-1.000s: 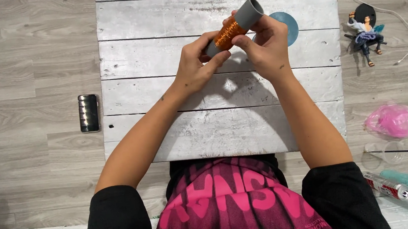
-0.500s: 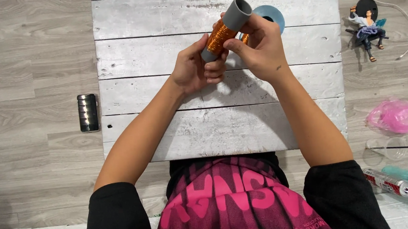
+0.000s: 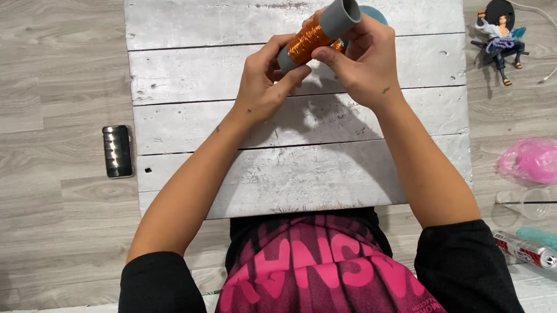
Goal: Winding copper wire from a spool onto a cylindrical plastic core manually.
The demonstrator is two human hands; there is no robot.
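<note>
Head view: my left hand [image 3: 262,86] and right hand [image 3: 360,59] both grip a grey plastic tube [image 3: 337,18], already partly wrapped in shiny orange wire [image 3: 306,40]; its ends remain bare.

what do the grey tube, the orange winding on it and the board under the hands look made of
The grey tube looks like matte plastic pipe: even grey, thick smooth wall at its open end. The orange winding seems fine copper-coloured wire, since it glints in thin metallic strands, though shiny thread is possible. The board looks like whitewashed wooden planks, with grain, knots and seams showing.
</note>
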